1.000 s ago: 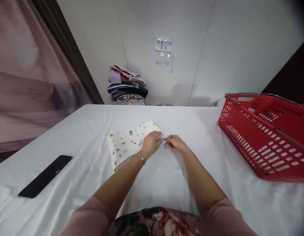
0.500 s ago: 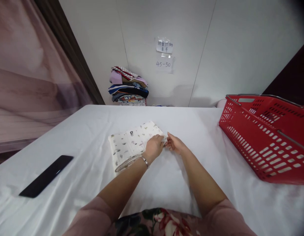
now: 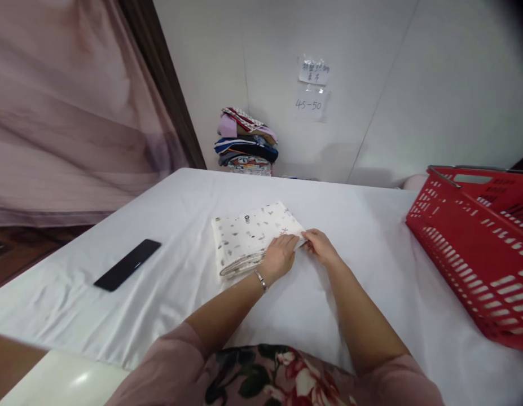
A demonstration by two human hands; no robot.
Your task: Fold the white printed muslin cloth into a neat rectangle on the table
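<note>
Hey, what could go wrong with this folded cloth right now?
The right hand is at a corner of the folded cloth, so a hard tug might skew its stacked layers. The bracelet on the left wrist sits near the layered edge and could snag. The creased white table cover might shift underneath.

On the wall (image 3: 371, 62) we can read two handwritten signs, one just above the other. The lower sheet (image 3: 311, 107) carries the number range "45-50" in dark strokes, plain enough for us to make out every digit and the dash between them. The upper sheet (image 3: 314, 74) bears Chinese characters in two rows, a longer one over a shorter one; the short row looks to us like 桌布 (that is, "tablecloth", though the strokes are soft), while the long row is too blurred for us to read with certainty.
</note>
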